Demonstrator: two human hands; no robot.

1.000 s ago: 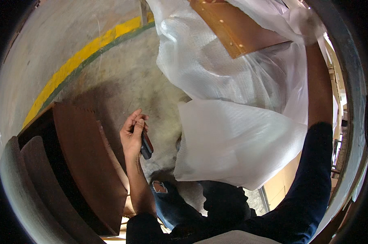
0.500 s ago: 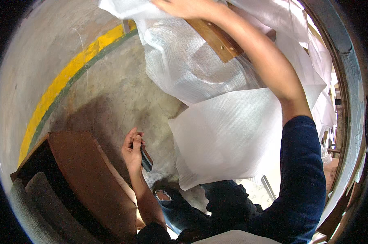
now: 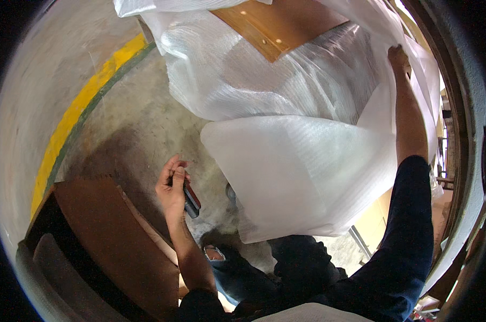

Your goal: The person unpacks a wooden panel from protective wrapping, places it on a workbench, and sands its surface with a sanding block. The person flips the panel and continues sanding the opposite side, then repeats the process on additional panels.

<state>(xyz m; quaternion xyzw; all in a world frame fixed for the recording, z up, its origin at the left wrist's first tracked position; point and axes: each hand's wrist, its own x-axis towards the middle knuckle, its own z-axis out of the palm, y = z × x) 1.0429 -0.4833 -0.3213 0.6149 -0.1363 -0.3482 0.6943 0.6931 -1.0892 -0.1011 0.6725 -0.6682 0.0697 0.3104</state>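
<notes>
White translucent foam sheeting [image 3: 302,172] spreads over the middle and far right. Through a gap in it, a brown wooden panel [image 3: 286,27] shows, with pale round dots along its edge strip. My right hand [image 3: 400,61], arm stretched far out to the right, is closed at a fold of the sheeting; its fingertips are partly hidden. Lower down at centre left, my left hand [image 3: 172,185] curls round a slim dark handheld object [image 3: 191,201] with a reddish strip. Its exact kind does not show. This hand is apart from the sheeting.
At the lower left stands a brown board-sided piece [image 3: 114,236] with grey padded parts [image 3: 66,273] beside it. A yellow floor line [image 3: 87,96] with a green border curves across the concrete floor [image 3: 135,112]. A bluish frame edge [image 3: 471,134] runs down the right.
My right hand has swung from the far wooden panel to the sheeting's right side, uncovering more of the panel. The foam has shifted slightly left. My left hand keeps its hold, nearly still.
</notes>
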